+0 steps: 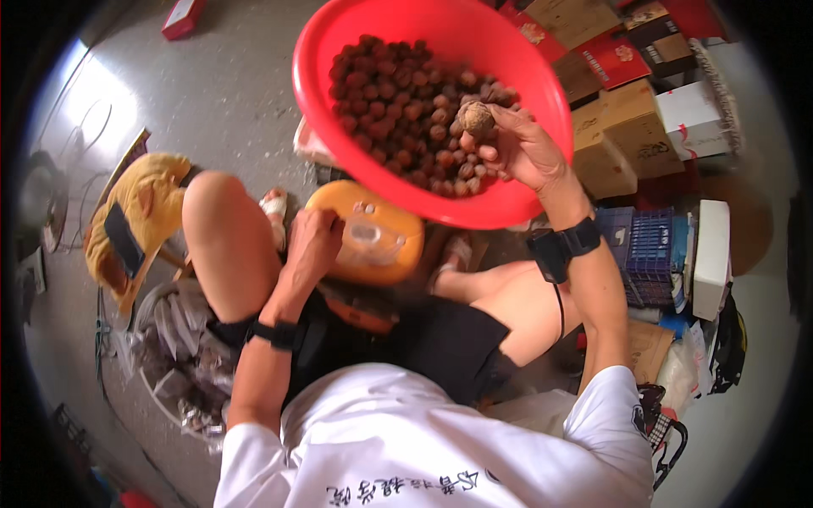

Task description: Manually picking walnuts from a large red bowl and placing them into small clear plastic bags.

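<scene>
My right hand [530, 152] is raised over the right side of a large red plastic basin [438, 214]. Pinched between thumb and fingers is a round, wrinkled brown nut [476, 118] that looks like a walnut. Many similar dark brown round nuts [387, 95] lie heaped in the basin. Below, my left hand [312, 242] rests curled at the left edge of a rounded orange-yellow appliance or container [394, 251] with a light grey oval on its top. Its fingers are turned away, so whether anything is inside them is hidden.
A tub of small clear-wrapped packets [184, 343] stands to the left, near a chair with a yellow cushion [143, 209]. Cardboard boxes [641, 127] are stacked at the right, above a blue plastic crate [649, 241]. A small red box [182, 18] lies on the floor.
</scene>
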`<control>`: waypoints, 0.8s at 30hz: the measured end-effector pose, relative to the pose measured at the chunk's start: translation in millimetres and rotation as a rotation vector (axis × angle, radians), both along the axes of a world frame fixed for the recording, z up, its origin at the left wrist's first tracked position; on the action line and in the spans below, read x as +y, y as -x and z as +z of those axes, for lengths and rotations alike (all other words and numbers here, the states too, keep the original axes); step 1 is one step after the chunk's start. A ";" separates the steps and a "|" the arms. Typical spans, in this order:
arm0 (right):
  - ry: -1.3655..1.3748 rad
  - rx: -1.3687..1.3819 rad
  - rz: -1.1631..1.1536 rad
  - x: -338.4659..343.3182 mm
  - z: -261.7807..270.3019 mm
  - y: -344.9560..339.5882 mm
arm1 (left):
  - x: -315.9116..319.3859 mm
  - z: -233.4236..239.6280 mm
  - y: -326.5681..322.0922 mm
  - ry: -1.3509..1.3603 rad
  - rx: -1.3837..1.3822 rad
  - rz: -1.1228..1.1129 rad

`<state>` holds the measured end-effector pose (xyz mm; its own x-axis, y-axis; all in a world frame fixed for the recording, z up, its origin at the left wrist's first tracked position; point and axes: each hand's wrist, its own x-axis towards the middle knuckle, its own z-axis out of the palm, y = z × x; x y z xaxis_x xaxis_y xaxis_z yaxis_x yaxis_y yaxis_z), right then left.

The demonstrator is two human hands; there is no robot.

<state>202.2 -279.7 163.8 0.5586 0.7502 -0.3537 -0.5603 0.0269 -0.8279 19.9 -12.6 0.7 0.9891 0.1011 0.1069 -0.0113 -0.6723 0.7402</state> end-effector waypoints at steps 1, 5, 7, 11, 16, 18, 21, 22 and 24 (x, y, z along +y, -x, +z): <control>-0.003 -0.020 0.053 2.5 -0.2 9.5 | -0.7 1.5 -1.2 -0.010 0.011 -0.002; 0.344 -0.478 0.114 42.9 22.4 78.5 | -3.3 4.8 -2.3 -0.050 -0.002 -0.018; 0.308 -0.641 0.218 49.0 0.5 91.3 | -4.7 6.5 -2.5 -0.042 0.012 -0.026; 0.436 -0.925 0.300 58.6 -19.7 115.5 | -3.9 3.3 0.8 -0.017 0.010 -0.035; 0.354 -1.175 0.163 58.6 -38.2 117.6 | -7.0 7.0 2.1 0.011 0.028 -0.040; 0.382 -1.153 0.166 54.6 -37.6 112.8 | -7.2 5.3 1.8 0.000 0.010 -0.057; 0.470 -1.083 0.206 48.0 -30.0 107.2 | -6.3 5.3 -2.4 -0.032 -0.030 -0.096; 0.523 -1.030 0.242 45.8 -26.8 105.4 | -6.6 6.8 -3.9 -0.058 -0.048 -0.114; 0.523 -1.096 0.234 46.5 -28.0 104.1 | -7.7 11.9 -1.2 -0.057 -0.091 -0.112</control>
<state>98.1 -233.3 135.8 0.6203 0.7812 -0.0706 0.4888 -0.4554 -0.7441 21.1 -20.3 12.7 0.9799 -0.0177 0.1988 -0.1534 -0.7041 0.6933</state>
